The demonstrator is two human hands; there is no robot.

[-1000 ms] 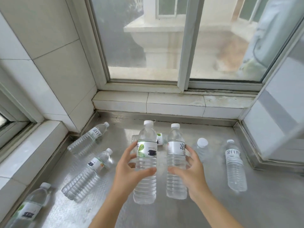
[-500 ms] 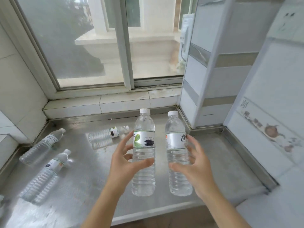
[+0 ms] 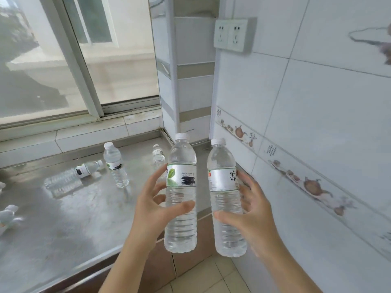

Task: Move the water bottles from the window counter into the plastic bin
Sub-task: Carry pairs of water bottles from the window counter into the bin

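Observation:
My left hand (image 3: 152, 205) grips a clear water bottle with a green leaf label (image 3: 181, 195), held upright in the air past the counter's front edge. My right hand (image 3: 251, 210) grips a second upright bottle with a silver label (image 3: 225, 197) beside it. On the metal window counter (image 3: 63, 218) one bottle (image 3: 115, 164) stands upright, another (image 3: 72, 176) lies on its side, and a third (image 3: 158, 155) lies further back. A bottle cap end (image 3: 7, 214) shows at the left edge. No plastic bin is in view.
The window (image 3: 63, 60) runs along the back of the counter above a tiled sill. A tiled wall (image 3: 317, 123) with a teapot border is close on the right, with a double socket (image 3: 232, 34) high up. Beige floor tiles (image 3: 201, 278) show below the counter edge.
Both hands have carried their bottles off the counter and rightward. The view has swung right toward the tiled wall, and the bottles now hang past the counter's front edge.

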